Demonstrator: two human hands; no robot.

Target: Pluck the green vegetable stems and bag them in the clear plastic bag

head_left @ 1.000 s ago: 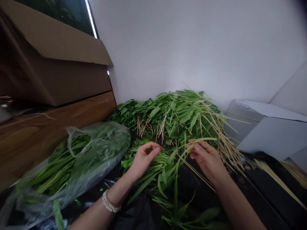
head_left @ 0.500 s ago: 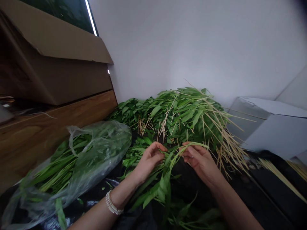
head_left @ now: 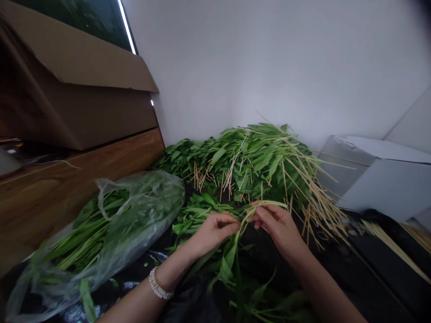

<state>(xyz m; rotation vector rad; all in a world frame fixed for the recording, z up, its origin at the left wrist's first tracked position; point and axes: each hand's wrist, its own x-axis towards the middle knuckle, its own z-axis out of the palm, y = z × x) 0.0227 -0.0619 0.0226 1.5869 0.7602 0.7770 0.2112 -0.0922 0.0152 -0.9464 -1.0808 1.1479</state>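
A leafy green stem [head_left: 243, 220] runs between my two hands, its leaves hanging down below them. My right hand [head_left: 271, 220] pinches it near the cut end, which sticks out over the fingers to the right. Thumb and fingers of my left hand [head_left: 220, 229] close on the stem a little lower, at the leaf side. Loose green leaves [head_left: 198, 213] lie just behind my left hand. More leafy stems [head_left: 266, 305] rest in the dark area below my hands.
Behind my hands, a heap of leafy greens with thin sticks [head_left: 256, 150] lies against the wall. A clear plastic bag [head_left: 148, 211] of greens is on the left, below a cardboard box [head_left: 111, 107]. At right stand a white box [head_left: 397, 184] and pale sticks [head_left: 390, 244].
My left hand has moved right and closed on the stem near my right hand. My right hand has shifted slightly left, still pinching the stem.
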